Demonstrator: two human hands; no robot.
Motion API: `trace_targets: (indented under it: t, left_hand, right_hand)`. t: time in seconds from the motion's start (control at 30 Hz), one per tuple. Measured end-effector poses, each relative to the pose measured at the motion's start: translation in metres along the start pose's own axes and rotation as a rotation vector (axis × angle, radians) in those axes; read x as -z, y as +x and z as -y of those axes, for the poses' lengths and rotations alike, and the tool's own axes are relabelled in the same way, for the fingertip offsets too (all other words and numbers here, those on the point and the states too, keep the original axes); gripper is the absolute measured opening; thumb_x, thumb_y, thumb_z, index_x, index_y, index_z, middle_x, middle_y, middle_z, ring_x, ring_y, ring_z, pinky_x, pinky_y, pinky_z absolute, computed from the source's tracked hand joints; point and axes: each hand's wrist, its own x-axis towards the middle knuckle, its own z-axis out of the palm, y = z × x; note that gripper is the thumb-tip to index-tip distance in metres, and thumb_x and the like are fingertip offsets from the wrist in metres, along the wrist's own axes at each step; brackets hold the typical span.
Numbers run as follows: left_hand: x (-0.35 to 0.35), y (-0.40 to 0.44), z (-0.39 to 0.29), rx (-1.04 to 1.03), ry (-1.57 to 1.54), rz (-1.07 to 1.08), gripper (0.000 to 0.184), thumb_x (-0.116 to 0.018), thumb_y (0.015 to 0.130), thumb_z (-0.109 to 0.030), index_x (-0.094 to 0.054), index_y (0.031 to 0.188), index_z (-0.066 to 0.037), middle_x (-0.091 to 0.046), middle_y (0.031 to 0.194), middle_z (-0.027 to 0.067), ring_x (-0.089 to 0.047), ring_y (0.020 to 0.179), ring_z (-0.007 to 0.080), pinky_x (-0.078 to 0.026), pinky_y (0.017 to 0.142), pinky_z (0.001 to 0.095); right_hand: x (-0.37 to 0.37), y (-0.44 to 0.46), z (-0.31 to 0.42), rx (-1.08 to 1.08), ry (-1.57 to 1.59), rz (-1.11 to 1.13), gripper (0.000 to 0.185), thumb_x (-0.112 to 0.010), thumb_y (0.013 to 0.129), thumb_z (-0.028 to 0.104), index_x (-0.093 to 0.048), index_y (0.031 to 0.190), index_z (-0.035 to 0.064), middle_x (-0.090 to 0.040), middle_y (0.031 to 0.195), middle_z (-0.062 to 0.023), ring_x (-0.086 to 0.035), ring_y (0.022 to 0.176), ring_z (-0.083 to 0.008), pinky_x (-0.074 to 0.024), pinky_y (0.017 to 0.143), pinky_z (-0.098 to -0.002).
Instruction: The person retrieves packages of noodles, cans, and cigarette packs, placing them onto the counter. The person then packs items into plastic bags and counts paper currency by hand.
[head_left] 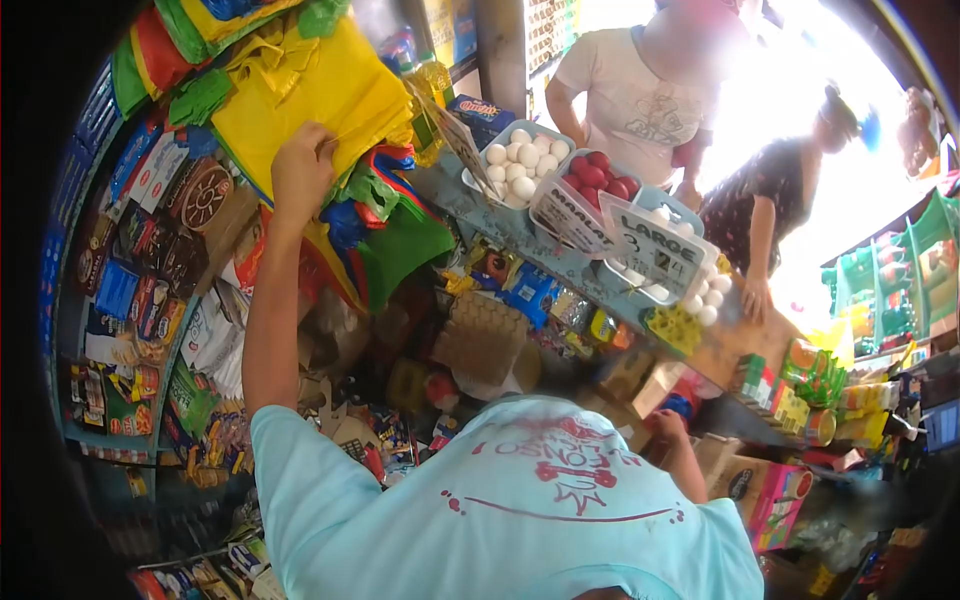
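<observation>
My left hand (pixel 305 172) is raised at the upper left, its fingers closed on the edge of a yellow plastic bag (pixel 350 85) in a hanging stack. Green, blue and red bags (pixel 405 245) hang just below and to the right of it. My right hand (pixel 667 426) is low on the right, below the counter, its fingers curled beside a small blue and red item (pixel 682 400). What it holds, if anything, is too small to make out.
Tubs of white eggs (pixel 520 160) and red eggs (pixel 600 178) stand on the counter (pixel 570 265). Beyond it are a person in a light shirt (pixel 640 90) and another in dark clothes (pixel 765 190), one hand on the counter. Packaged goods (pixel 150 300) fill the left shelves; boxes (pixel 740 480) sit lower right.
</observation>
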Motion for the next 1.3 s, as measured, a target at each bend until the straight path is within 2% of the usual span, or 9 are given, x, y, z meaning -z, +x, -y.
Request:
trace_targets:
  t: [0.2,0.33,0.43,0.57,0.63,0.87,1.03,1.17,1.3]
  left_hand:
    - [0.012,-0.008,-0.033,-0.084,0.183,-0.01,0.02,-0.079,0.085,-0.017,-0.067,0.088,-0.001,-0.067,0.09,0.0174,-0.065,0.083,0.0406,-0.051,0.075,0.0485]
    - [0.016,-0.045,-0.089,-0.169,-0.144,0.572,0.019,-0.076,0.085,-0.017,-0.066,0.086,-0.001,-0.066,0.087,0.0187,-0.065,0.082,0.0402,-0.051,0.076,0.0484]
    - [-0.011,-0.114,-0.164,-0.36,-0.571,0.994,0.013,-0.07,0.088,-0.012,-0.067,0.089,0.0,-0.066,0.086,0.0186,-0.066,0.082,0.0396,-0.052,0.075,0.0486]
    - [0.006,-0.144,-0.254,-0.3,-1.028,0.772,0.01,-0.067,0.093,-0.009,-0.065,0.092,0.001,-0.068,0.088,0.0165,-0.068,0.078,0.0351,-0.053,0.07,0.0412]
    - [0.028,-0.128,-0.26,-0.219,-1.142,0.629,0.01,-0.063,0.095,-0.008,-0.064,0.091,0.001,-0.07,0.093,0.0161,-0.07,0.077,0.0306,-0.053,0.069,0.0372]
    - [0.085,-0.098,-0.212,-0.151,-1.006,0.224,0.022,-0.057,0.098,0.004,-0.075,0.111,0.002,-0.074,0.118,0.0152,-0.07,0.101,0.0213,-0.051,0.088,0.0285]
    - [0.07,-0.129,-0.145,0.144,-0.623,0.34,0.039,-0.05,0.102,0.004,-0.067,0.137,-0.001,-0.071,0.133,0.0121,-0.063,0.125,0.0217,-0.043,0.109,0.0311]
    - [0.045,-0.17,-0.129,0.449,-0.8,0.425,0.044,-0.049,0.102,0.004,-0.061,0.144,-0.002,-0.064,0.145,0.01,-0.059,0.133,0.0218,-0.037,0.115,0.0315]
    - [0.009,-0.188,-0.117,0.436,-0.603,0.648,0.047,-0.051,0.096,0.006,-0.062,0.14,-0.002,-0.062,0.146,0.0143,-0.058,0.134,0.0293,-0.04,0.113,0.0323]
  right_hand:
    - [-0.025,-0.013,0.049,-0.236,0.198,0.019,0.031,-0.07,0.098,0.028,-0.071,0.118,0.0045,-0.072,0.086,-0.0101,-0.069,0.071,-0.0185,-0.0568,0.064,-0.0353]
    - [-0.04,-0.038,0.127,0.134,-0.061,-0.102,0.033,-0.07,0.097,0.027,-0.07,0.118,0.0011,-0.072,0.085,-0.0088,-0.063,0.075,-0.0156,-0.0509,0.064,-0.0324]
    - [-0.036,-0.086,0.253,0.165,0.178,0.105,0.05,-0.067,0.101,0.032,-0.062,0.138,-0.0007,-0.073,0.12,-0.0114,-0.068,0.104,-0.021,-0.055,0.088,-0.0357]
    - [-0.011,-0.15,0.4,0.344,0.559,0.761,0.058,-0.07,0.102,0.034,-0.052,0.152,0.0092,-0.059,0.144,-0.0071,-0.055,0.131,-0.0188,-0.0476,0.107,-0.036]
    - [-0.021,-0.14,0.425,0.585,0.455,0.758,0.06,-0.067,0.103,0.023,-0.046,0.156,0.0057,-0.057,0.148,-0.0071,-0.051,0.136,-0.017,-0.0417,0.114,-0.037]
    - [-0.07,-0.066,0.441,0.303,1.427,0.8,0.05,-0.051,0.104,0.026,-0.052,0.148,0.0022,-0.056,0.151,-0.0124,-0.062,0.129,-0.0258,-0.0425,0.118,-0.0399]
    - [-0.074,-0.086,0.424,0.436,1.302,0.34,0.047,-0.049,0.107,0.028,-0.055,0.146,0.0015,-0.062,0.144,-0.0139,-0.061,0.131,-0.0277,-0.0483,0.111,-0.0396]
    - [-0.003,-0.151,0.441,0.254,1.639,0.836,0.047,-0.053,0.109,0.031,-0.055,0.145,0.0008,-0.067,0.137,-0.0133,-0.063,0.128,-0.0249,-0.0545,0.102,-0.0362]
    - [-0.009,-0.14,0.41,0.366,1.329,0.561,0.036,-0.062,0.105,0.024,-0.064,0.132,-0.0008,-0.073,0.123,-0.0083,-0.07,0.108,-0.0154,-0.0565,0.091,-0.0293]
